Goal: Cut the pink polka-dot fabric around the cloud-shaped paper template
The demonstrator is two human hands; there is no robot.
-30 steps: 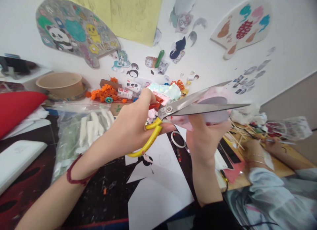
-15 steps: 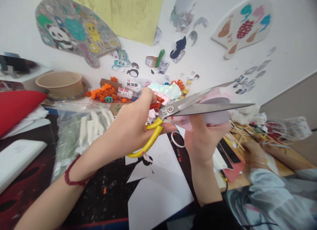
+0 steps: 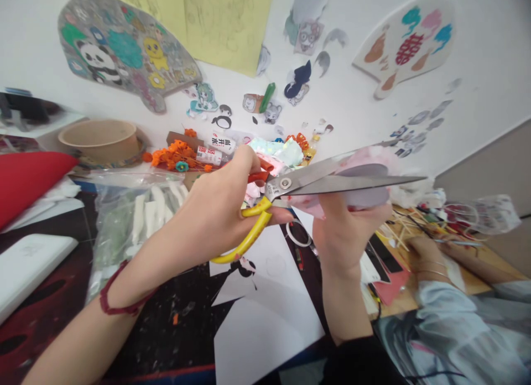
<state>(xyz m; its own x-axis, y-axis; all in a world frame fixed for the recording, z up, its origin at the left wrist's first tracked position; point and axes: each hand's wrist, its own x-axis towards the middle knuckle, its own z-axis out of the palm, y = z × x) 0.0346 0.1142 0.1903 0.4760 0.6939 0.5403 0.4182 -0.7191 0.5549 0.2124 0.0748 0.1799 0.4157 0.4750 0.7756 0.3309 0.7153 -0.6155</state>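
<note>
My left hand (image 3: 219, 202), with a dark red cord round the wrist, is closed round the yellow and orange handles of large scissors (image 3: 285, 183). The scissors' blades point right and stand a little apart, with a pink patterned sheet (image 3: 373, 157) between them. Its underside is pale lilac and its edge curves. From below, my right hand (image 3: 346, 235) grips that sheet, its thumb close under the lower blade. Part of the sheet is hidden behind the blades. Beneath my hands, white paper (image 3: 265, 335) lies on the dark table, with a small black-and-pink cut-out (image 3: 245, 268) near it.
At left are a clear bag (image 3: 120, 230) with white strips, a white box-like object (image 3: 33, 269) and a round tan container (image 3: 99, 139). Orange flowers (image 3: 176, 154) stand by the wall. A white ring (image 3: 298, 233) lies between my arms. A co-worker's hand (image 3: 425, 252) rests at right.
The scissors' blades have come slightly closer together on the pink sheet. My right hand and the sheet have shifted a little to the right.
</note>
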